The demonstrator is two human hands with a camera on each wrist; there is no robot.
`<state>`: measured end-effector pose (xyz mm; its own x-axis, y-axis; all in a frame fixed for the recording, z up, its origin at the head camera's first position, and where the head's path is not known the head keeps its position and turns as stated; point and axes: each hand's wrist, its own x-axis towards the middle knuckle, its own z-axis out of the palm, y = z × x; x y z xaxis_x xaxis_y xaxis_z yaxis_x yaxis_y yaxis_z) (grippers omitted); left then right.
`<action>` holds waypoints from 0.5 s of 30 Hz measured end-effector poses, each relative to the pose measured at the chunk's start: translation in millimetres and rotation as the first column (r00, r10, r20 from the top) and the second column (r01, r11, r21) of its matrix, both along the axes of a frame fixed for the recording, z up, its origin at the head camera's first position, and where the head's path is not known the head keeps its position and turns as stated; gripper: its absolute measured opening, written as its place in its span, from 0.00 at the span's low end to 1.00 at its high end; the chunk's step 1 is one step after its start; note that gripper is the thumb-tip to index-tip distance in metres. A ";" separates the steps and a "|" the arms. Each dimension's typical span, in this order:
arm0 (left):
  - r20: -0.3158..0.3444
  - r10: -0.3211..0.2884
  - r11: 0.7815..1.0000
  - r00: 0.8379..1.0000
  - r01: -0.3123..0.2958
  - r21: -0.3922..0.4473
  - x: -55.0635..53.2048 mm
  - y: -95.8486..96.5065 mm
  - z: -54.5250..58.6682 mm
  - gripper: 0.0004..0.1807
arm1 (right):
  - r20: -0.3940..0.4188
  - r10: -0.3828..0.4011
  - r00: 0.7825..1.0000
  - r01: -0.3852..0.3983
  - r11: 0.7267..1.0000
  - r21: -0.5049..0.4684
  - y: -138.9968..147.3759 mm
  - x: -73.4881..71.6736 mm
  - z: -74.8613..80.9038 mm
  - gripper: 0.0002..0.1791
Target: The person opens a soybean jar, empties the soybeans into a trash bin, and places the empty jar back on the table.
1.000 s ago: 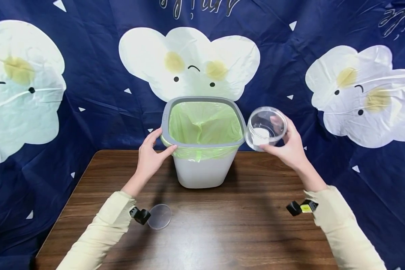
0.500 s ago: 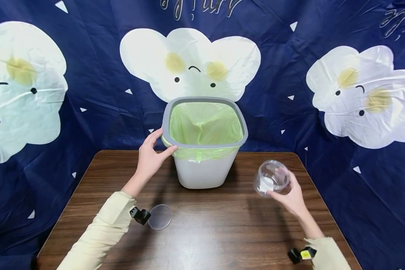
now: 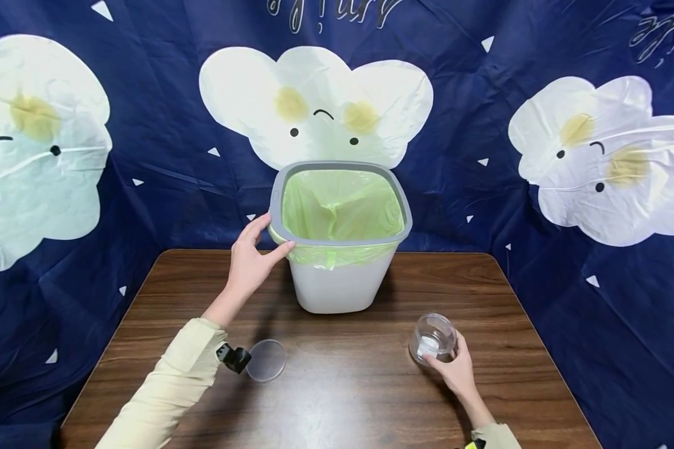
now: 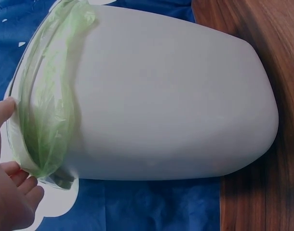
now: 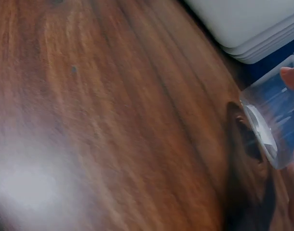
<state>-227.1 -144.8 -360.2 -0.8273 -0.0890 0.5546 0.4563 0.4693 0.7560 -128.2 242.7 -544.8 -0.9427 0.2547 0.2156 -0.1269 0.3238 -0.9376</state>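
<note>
Near the right front of the table my right hand (image 3: 452,366) grips a round clear plastic jar (image 3: 434,333) by its side, its lidless mouth facing up. White material shows at the jar's bottom. In the right wrist view the base of the jar (image 5: 274,115) is close to the wood, tilted; whether it touches is unclear. My left hand (image 3: 249,260) holds the front left corner of a white trash bin (image 3: 337,284) with a grey rim. The left wrist view shows the thumb at the rim and the fingers curled by the green bag liner (image 4: 50,106).
A flat clear round lid (image 3: 266,361) lies on the brown wooden table (image 3: 337,386), beside the left forearm. The bin stands at the table's back edge, before a navy cloth (image 3: 460,112) with white cloud prints.
From beside the bin's rim, my right hand has brought the jar down and toward me, close to the tabletop. My left hand and the bin have kept their places.
</note>
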 end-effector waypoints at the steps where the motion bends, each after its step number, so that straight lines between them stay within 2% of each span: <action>1: -0.001 0.000 1.000 1.000 0.000 0.003 -0.1 -0.1 0.0 0.34 | -0.001 0.000 1.000 0.000 1.000 -0.014 -1.3 -0.3 -2.9 0.45; 5: -0.003 -0.001 1.000 1.000 0.001 0.009 -0.5 -0.5 -0.5 0.34 | -0.004 0.008 1.000 -0.009 0.999 -0.034 -5.8 -0.8 -8.7 0.44; 15: 0.005 -0.001 1.000 1.000 0.001 0.009 -1.2 -1.6 0.1 0.35 | -0.039 0.051 0.998 -0.051 0.999 -0.005 -9.2 -0.2 -15.6 0.47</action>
